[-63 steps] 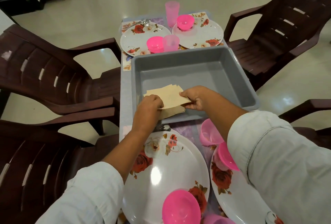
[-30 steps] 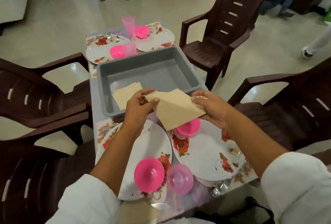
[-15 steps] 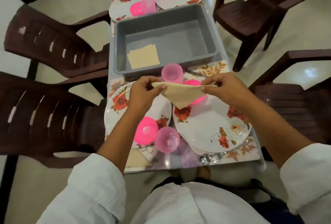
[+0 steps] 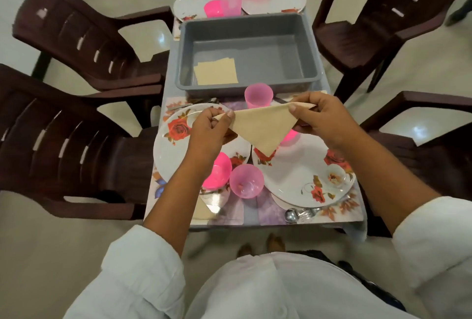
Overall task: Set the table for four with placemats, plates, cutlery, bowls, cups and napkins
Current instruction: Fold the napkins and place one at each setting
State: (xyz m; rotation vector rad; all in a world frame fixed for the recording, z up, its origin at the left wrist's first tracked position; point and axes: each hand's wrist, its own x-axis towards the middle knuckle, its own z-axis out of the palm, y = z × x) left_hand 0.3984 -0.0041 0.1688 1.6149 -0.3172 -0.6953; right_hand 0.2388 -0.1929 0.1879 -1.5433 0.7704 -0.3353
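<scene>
A beige napkin [image 4: 263, 127] folded into a triangle hangs in the air above the two near plates. My left hand [image 4: 209, 129] pinches its left corner and my right hand [image 4: 316, 117] pinches its right corner. Below are the left floral plate [image 4: 173, 150] and the right floral plate [image 4: 301, 178], each with a pink bowl [image 4: 217, 173]. A pink cup [image 4: 246, 180] stands between them, another pink cup [image 4: 258, 95] by the bin. More beige napkins [image 4: 215, 72] lie in the grey bin [image 4: 309, 45]. A folded napkin [image 4: 204, 210] lies under the left plate's near edge.
Two far place settings with floral plates [image 4: 278, 2], pink bowls and cups sit beyond the bin. Cutlery [image 4: 298, 214] lies at the near right edge of the table. Dark brown plastic chairs [image 4: 76, 124] stand on both sides.
Both hands lifted one napkin out of the grey bin, brought it toward me over the near plates and folded it into a triangle. The view tilted down.
</scene>
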